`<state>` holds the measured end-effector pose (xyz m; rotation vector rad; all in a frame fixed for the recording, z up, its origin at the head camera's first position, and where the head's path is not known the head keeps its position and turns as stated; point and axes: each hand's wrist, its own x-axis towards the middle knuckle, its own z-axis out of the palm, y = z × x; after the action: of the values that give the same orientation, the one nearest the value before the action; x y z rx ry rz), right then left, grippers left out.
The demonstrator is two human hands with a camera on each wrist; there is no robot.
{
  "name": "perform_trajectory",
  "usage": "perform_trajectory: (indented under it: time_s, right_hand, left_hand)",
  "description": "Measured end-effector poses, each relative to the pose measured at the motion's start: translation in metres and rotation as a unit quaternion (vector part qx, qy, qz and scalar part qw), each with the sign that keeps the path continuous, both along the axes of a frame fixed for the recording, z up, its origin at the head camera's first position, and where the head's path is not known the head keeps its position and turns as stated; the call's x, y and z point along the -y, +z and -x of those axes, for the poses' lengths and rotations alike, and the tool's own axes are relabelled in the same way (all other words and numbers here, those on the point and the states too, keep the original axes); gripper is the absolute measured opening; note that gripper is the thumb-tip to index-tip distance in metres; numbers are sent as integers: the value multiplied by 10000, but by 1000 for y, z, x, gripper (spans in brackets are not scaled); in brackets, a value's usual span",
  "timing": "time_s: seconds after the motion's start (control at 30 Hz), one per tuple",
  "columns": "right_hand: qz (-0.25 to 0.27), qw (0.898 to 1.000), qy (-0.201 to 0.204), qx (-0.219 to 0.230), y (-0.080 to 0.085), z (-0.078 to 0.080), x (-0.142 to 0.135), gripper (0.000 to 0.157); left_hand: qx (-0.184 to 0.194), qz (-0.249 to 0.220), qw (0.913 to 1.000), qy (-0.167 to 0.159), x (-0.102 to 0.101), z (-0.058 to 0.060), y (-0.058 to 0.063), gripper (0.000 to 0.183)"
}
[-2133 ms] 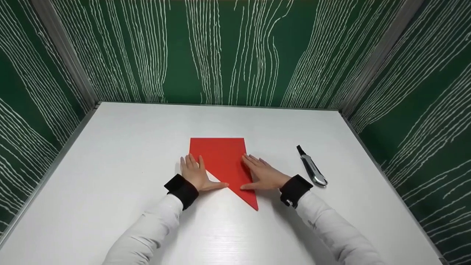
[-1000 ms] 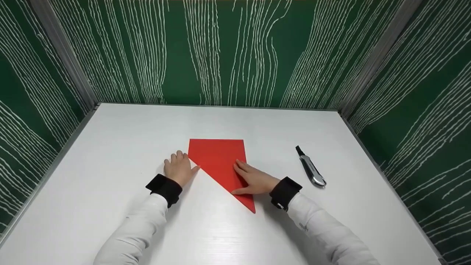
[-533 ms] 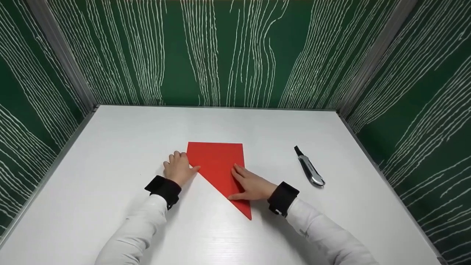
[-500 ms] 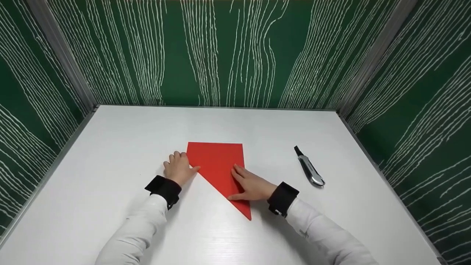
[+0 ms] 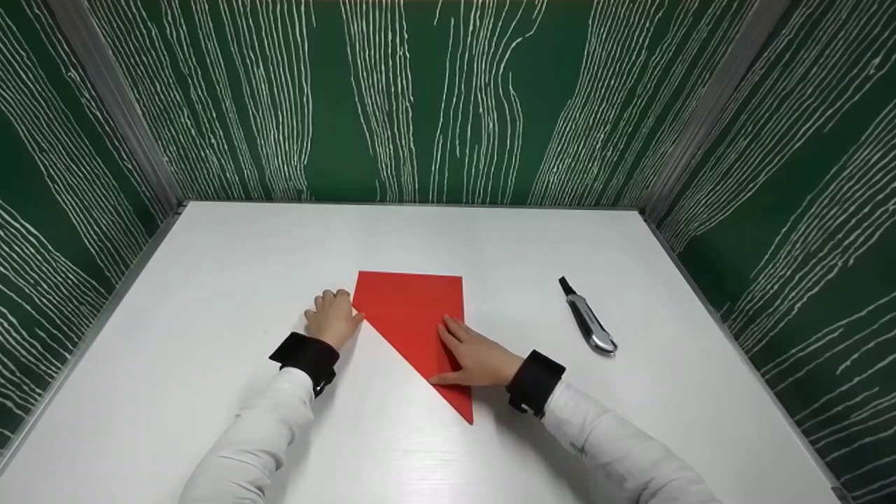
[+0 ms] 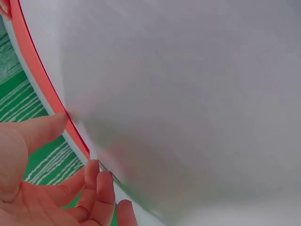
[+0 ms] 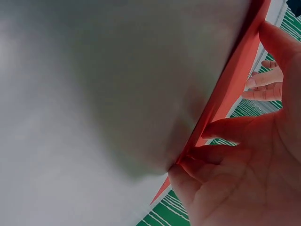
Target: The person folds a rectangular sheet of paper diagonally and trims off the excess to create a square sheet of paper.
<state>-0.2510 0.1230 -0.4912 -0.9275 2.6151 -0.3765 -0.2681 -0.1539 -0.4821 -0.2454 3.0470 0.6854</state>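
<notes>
A folded red paper sheet (image 5: pixel 406 308) lies on the white table, straight along its far edge, slanted along its left edge and narrowing to a point at the near end. At its left corner is my left hand (image 5: pixel 331 320), thumb at the slanted edge and fingers bent against the table beside the paper. In the left wrist view that thumb (image 6: pixel 51 126) touches the red edge, apart from the other fingers. My right hand (image 5: pixel 483 358) rests spread on the paper's right part, its thumb reaching the slanted edge. In the right wrist view, its fingertips touch the paper (image 7: pixel 230 84).
A grey and black utility knife (image 5: pixel 591 325) lies on the table (image 5: pixel 231 280) to the right of my right hand. Green panels (image 5: pixel 343 105) with white wavy lines and grey corner posts stand around the table's back and sides.
My left hand has moved left from the slanted edge to the left corner, its fingers now more bent. The paper and my right hand have shifted slightly toward me.
</notes>
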Motion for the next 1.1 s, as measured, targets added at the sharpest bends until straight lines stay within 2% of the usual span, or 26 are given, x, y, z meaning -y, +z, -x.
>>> perform_trajectory:
  time_s: [0.17, 0.4, 0.73, 0.97, 1.1]
  right_hand:
    - [-43, 9999, -20, -109, 2, -4, 3, 101]
    - [-51, 9999, -91, -64, 3, -8, 4, 101]
    - [-74, 9999, -40, -80, 4, -9, 5, 101]
    - [-99, 9999, -4, -58, 3, -9, 6, 101]
    - [-70, 10000, -28, -59, 4, -9, 5, 101]
  left_hand:
    - [56, 59, 10000, 26, -4, -1, 2, 41]
    - [208, 203, 9994, 187, -3, 1, 2, 53]
    - [344, -149, 9989, 268, 3, 4, 0, 47]
    - [471, -77, 9985, 250, 0, 2, 0, 70]
    - [489, -135, 9985, 198, -3, 1, 2, 73]
